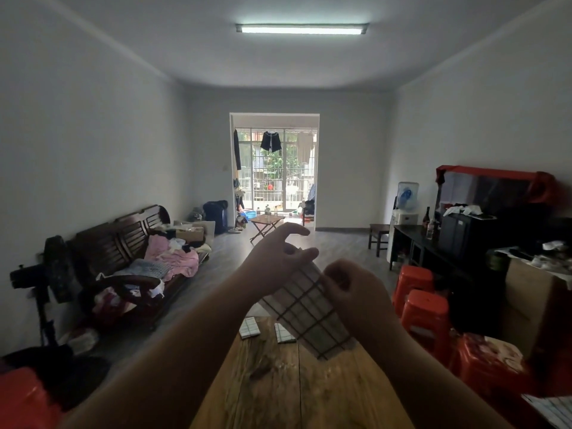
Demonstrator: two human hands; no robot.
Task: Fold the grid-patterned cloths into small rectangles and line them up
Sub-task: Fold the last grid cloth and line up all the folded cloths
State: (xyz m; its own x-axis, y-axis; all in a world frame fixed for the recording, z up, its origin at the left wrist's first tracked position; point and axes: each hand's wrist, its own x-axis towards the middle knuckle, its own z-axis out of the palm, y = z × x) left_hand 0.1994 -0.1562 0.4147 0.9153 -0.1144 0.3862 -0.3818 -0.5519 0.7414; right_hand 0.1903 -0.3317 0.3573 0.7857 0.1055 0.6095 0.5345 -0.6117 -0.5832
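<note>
A white cloth with a dark grid (312, 314) hangs in the air above the wooden table (278, 385), its lower edge near the tabletop. My right hand (349, 289) pinches its upper right edge with curled fingers. My left hand (278, 258) is at the cloth's top left corner, thumb and fingers bent around it; the contact itself is partly hidden. Two small folded grid cloths lie side by side at the table's far end, one on the left (249, 327) and one on the right (284, 333), partly behind the hanging cloth.
Red plastic stools (428, 314) stand close to the table's right side. A dark wooden bench piled with clothes (148, 261) runs along the left wall, with a fan (46, 274) near it. More grid cloth (551, 410) shows at the lower right corner.
</note>
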